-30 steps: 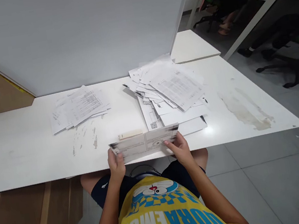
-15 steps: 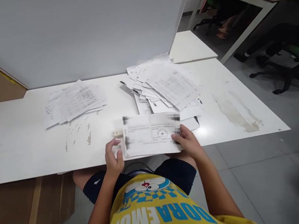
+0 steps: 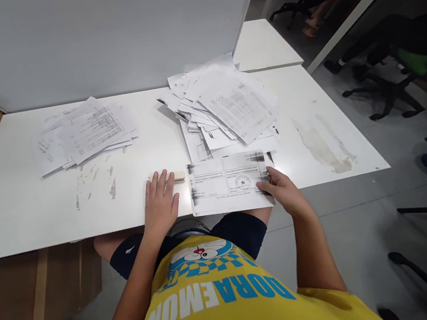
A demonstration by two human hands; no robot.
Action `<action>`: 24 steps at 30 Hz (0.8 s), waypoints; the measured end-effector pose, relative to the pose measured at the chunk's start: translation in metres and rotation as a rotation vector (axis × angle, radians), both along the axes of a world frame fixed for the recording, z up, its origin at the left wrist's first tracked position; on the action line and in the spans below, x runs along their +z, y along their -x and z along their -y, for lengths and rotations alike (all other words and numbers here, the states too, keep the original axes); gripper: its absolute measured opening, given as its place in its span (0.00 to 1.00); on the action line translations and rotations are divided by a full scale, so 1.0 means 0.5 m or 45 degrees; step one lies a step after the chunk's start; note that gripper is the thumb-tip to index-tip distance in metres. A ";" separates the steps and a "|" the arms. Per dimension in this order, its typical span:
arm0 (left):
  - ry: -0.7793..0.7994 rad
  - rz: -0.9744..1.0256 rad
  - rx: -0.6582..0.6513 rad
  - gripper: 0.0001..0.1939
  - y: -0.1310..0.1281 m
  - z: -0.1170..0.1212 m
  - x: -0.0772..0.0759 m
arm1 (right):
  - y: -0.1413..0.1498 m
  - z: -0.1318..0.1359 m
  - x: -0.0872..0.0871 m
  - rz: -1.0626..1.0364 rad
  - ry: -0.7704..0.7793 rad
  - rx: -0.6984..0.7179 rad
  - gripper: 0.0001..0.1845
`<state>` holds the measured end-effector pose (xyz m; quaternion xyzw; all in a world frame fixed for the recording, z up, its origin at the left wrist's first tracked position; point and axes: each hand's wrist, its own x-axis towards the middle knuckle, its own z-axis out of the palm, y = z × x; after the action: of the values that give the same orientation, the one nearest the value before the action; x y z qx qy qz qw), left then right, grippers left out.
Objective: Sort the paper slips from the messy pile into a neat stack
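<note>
My right hand (image 3: pixel 281 186) pinches the right edge of a stamped, printed paper (image 3: pixel 217 186), thumb on top. The paper has a round star seal and dark smudged corners, and it lies near the front edge of the table; whether it is one sheet or several I cannot tell. My left hand (image 3: pixel 160 203) is stretched out palm down, left of the paper and apart from it. Its fingertips reach over a small cream stapler (image 3: pixel 178 177), partly hidden by the fingers.
A messy pile of printed papers (image 3: pixel 233 108) lies behind the held paper. A smaller stack (image 3: pixel 89 131) is further left on the white table (image 3: pixel 15 213). A grey partition (image 3: pixel 108 36) rises at the back. Office chairs (image 3: pixel 396 82) and a person's legs (image 3: pixel 315 19) are off to the right.
My left hand has gone from a half-curled pose beside the paper to lying flat over the stapler. The right hand has lowered the paper toward the table and now keeps it steady.
</note>
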<state>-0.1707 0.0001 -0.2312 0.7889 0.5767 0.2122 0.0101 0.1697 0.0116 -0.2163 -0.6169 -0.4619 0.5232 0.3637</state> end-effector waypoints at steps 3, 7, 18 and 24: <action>0.014 -0.026 0.006 0.28 0.000 -0.001 0.002 | -0.002 -0.009 0.005 -0.047 -0.003 0.023 0.19; 0.023 -0.021 0.019 0.29 -0.002 -0.004 0.003 | 0.005 -0.014 0.007 -0.139 0.029 0.048 0.21; 0.014 -0.052 0.029 0.28 -0.004 -0.007 0.007 | 0.007 -0.006 0.001 -0.230 0.112 -0.018 0.22; 0.014 0.025 0.038 0.28 -0.004 -0.012 0.004 | 0.023 -0.022 -0.003 -0.201 0.059 0.089 0.20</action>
<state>-0.1684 0.0062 -0.2292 0.7781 0.5893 0.2169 0.0170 0.1579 0.0224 -0.2180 -0.5654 -0.4409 0.5931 0.3663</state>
